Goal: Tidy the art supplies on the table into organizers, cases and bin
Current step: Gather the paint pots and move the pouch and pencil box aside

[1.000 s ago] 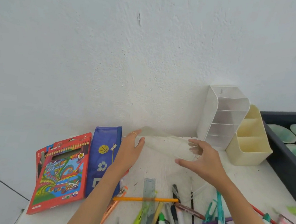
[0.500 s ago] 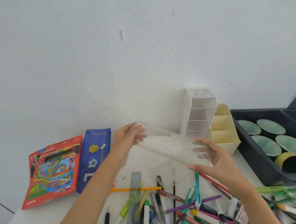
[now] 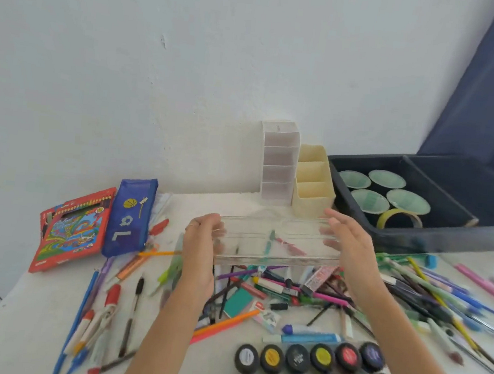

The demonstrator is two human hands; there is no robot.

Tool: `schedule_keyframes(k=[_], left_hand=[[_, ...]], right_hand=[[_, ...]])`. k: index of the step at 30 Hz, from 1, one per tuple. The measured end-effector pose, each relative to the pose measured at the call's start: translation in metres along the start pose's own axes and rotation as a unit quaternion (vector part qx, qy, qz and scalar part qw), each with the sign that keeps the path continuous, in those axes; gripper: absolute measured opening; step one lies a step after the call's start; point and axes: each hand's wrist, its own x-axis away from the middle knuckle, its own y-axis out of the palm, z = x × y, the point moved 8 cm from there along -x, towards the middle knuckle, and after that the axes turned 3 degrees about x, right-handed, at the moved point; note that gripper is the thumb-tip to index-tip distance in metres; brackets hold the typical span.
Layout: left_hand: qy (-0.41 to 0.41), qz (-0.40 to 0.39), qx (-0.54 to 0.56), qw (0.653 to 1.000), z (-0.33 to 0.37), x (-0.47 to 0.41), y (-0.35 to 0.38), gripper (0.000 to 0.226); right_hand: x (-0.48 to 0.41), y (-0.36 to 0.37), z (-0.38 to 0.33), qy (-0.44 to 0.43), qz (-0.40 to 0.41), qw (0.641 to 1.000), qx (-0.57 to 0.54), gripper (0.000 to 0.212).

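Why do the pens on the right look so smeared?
Head view: likely motion blur, strongest on the pens at the right edge; the left hand, right hand and the clear case they hold are soft too; light is even, without hard shadows or glare.

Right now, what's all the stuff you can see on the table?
clear case: one, see-through, held above the pens
white organizer: one, white, back by the wall
cream organizer: one, cream, right of the white one
bin: one, dark, back right
round lids: four, pale green, in the bin
tape roll: one, yellow, in the bin
pencil pouch: one, blue, left side
pencil box: one, red, left of the pouch
pens and markers: many, mixed colours, scattered over the table
paint pots: twelve, black with coloured tops, front right
table: one, white, under everything
left hand: one, grips the case's left end
right hand: one, grips the case's right end
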Motion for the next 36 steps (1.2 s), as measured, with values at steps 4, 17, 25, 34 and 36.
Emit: schedule_keyframes(k=[4, 17, 25, 34, 36], left_hand=[[0.055, 0.095, -0.057, 0.992, -0.016, 0.047, -0.014, 0.017], [0.089, 0.235, -0.290, 0.923, -0.068, 0.145, -0.047, 0.027], [0.083, 0.236, -0.391, 0.886, -0.085, 0.153, -0.053, 0.026], [0.139, 0.145, -0.306, 0.931, -0.090, 0.137, -0.045, 0.019], [0.132, 0.145, -0.318, 0.928, -0.091, 0.132, -0.044, 0.019]], right_hand=[[0.023, -0.022, 0.013, -0.003, 0.000, 0.999, 0.050, 0.024], [0.091, -0.071, 0.070, -0.006, -0.005, 0.986, 0.169, 0.014], [0.118, -0.081, 0.085, -0.023, 0.013, 0.988, 0.154, 0.014], [0.117, -0.075, 0.085, -0.058, 0.042, 0.963, 0.261, 0.018], [0.113, -0.073, 0.083, -0.064, 0.047, 0.949, 0.306, 0.021]])
